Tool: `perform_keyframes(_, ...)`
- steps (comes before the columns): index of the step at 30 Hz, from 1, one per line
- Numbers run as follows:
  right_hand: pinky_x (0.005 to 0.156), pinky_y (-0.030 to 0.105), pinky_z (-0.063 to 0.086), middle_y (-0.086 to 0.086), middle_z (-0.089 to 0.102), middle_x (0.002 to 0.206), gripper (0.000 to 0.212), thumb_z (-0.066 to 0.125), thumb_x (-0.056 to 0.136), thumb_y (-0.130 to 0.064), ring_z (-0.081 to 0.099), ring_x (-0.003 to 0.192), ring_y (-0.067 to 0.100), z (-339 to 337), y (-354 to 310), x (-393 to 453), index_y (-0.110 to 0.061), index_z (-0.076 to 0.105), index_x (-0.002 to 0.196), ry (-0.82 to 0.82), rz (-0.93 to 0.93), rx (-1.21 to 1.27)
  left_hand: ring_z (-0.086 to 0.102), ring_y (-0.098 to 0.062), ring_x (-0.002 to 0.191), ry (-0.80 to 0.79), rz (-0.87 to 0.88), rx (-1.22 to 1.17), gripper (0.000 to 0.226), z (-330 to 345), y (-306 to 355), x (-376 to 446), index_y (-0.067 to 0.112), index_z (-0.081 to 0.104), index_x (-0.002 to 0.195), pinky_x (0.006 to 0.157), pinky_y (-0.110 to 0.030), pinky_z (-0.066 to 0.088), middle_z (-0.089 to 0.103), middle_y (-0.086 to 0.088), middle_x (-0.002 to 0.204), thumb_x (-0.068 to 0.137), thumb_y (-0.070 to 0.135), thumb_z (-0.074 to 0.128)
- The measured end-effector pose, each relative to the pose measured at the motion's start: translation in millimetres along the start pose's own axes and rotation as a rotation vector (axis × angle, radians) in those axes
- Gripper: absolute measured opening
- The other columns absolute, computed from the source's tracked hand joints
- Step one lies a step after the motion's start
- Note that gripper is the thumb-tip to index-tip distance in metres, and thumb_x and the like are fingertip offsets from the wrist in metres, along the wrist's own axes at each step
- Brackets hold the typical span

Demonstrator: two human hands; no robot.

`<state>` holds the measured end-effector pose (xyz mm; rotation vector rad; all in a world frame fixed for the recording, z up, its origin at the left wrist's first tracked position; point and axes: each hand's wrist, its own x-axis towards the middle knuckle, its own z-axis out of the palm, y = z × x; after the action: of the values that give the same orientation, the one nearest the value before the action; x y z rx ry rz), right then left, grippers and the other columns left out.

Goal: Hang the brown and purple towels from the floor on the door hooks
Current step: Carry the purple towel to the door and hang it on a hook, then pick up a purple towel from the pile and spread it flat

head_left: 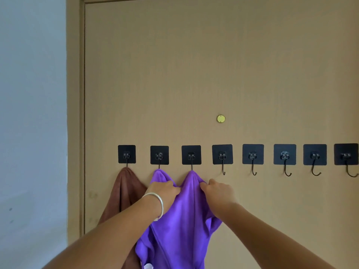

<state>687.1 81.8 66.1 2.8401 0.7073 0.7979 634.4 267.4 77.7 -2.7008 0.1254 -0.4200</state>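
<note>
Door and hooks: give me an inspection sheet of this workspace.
Surface: tan door, eight black hooks in a row.
Job's things: brown towel hangs on the first hook; purple towel hangs over the second and third.
Clutter: nothing seen.
Grippers: left hand and right hand each grip the purple towel below its hooks.
Cables: nothing seen.
Surroundings: grey wall on the left; brass disc on the door.

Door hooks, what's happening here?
A person is hanging towels on the door. The brown towel hangs from the leftmost hook. The purple towel is draped over the next two hooks, with the left hand and right hand both gripping it. The other five hooks are bare.
</note>
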Motion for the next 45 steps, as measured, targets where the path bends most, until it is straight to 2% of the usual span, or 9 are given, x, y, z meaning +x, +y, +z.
perform_keyframes(10,0.066,0.034,0.040,0.005,0.043,0.092,0.027,0.045,0.096,-0.016,0.049,0.076,0.027,17.4,-16.0,-7.3,-0.018,0.049,0.123,-0.014,0.027,0.051,0.049,-0.032,0.112,0.028,0.003,0.002,0.047,27.3,18.2,-12.6,0.021,0.045,0.135,0.088,-0.044,0.042,0.043,-0.007,0.127,0.089,0.011,0.049)
perform_keyframes(13,0.067,0.034,0.038,0.006,0.053,0.102,0.023,0.047,0.093,-0.014,0.057,0.088,0.028,19.5,-6.6,-14.2,-0.018,0.057,0.114,-0.009,0.008,0.014,0.045,-0.032,0.112,0.114,0.051,0.077,0.036,15.4,7.9,-16.3,0.016,0.058,0.121,0.091,-0.044,0.037,0.046,-0.008,0.124,0.089,0.008,0.045)
perform_keyframes(16,0.054,0.031,0.044,0.002,0.059,0.082,0.015,0.072,0.071,-0.016,0.059,0.067,0.023,18.3,6.1,-31.5,-0.020,0.068,0.085,0.125,-0.032,-0.010,0.047,-0.029,0.109,0.245,0.042,0.081,0.034,2.5,-1.5,-16.4,0.016,0.063,0.113,0.094,-0.041,0.035,0.052,-0.005,0.117,0.089,0.009,0.040)
perform_keyframes(19,0.036,0.024,0.033,-0.002,0.051,0.054,0.030,0.082,0.038,-0.013,0.048,0.039,0.019,14.2,24.6,-50.1,-0.022,0.059,0.054,0.231,-0.066,-0.037,0.050,-0.025,0.103,0.376,0.026,0.006,0.036,-13.8,7.1,-13.1,0.020,0.063,0.111,0.092,-0.037,0.037,0.055,-0.001,0.110,0.085,0.009,0.041)
perform_keyframes(24,0.040,0.024,0.028,-0.003,0.047,0.049,0.025,0.076,0.058,-0.012,0.043,0.038,0.019,2.8,84.7,-84.3,-0.020,0.053,0.053,0.291,-0.020,-0.092,0.063,-0.018,0.085,0.574,0.250,-0.036,0.035,-39.7,56.1,4.1,0.022,0.069,0.106,0.074,-0.029,0.049,0.065,0.005,0.099,0.071,0.017,0.064)
perform_keyframes(30,0.051,0.028,0.038,-0.003,0.055,0.067,0.017,0.053,0.087,-0.022,0.049,0.054,0.018,-22.8,174.5,-157.6,-0.021,0.059,0.071,0.232,0.220,-0.231,0.057,-0.022,0.093,0.674,0.412,-0.205,0.038,-66.7,154.4,36.7,0.019,0.057,0.124,0.081,-0.035,0.043,0.059,0.001,0.107,0.086,0.022,0.049)
perform_keyframes(36,0.056,0.029,0.044,-0.004,0.059,0.073,0.017,0.051,0.088,-0.022,0.055,0.061,0.019,-56.4,222.1,-249.4,-0.021,0.060,0.074,0.131,0.487,-0.345,0.053,-0.018,0.094,0.741,0.671,-0.337,0.041,-94.3,257.2,54.1,0.023,0.049,0.130,0.083,-0.032,0.040,0.055,0.004,0.112,0.090,0.028,0.042)
perform_keyframes(41,0.067,0.031,0.045,-0.003,0.064,0.085,0.018,0.046,0.091,-0.024,0.062,0.077,0.021,-94.4,230.4,-333.1,-0.022,0.064,0.087,0.071,0.752,-0.450,0.053,-0.017,0.096,0.805,0.861,-0.445,0.045,-129.9,330.4,47.4,0.024,0.044,0.134,0.082,-0.031,0.039,0.053,0.005,0.113,0.089,0.023,0.042)
perform_keyframes(45,0.068,0.031,0.041,-0.003,0.064,0.088,0.015,0.048,0.089,-0.026,0.062,0.085,0.022,-125.3,197.9,-411.1,-0.023,0.063,0.091,0.121,1.118,-0.470,0.053,-0.021,0.105,0.813,1.027,-0.519,0.050,-155.8,384.2,18.4,0.024,0.041,0.138,0.088,-0.034,0.039,0.052,0.003,0.120,0.088,0.022,0.043)
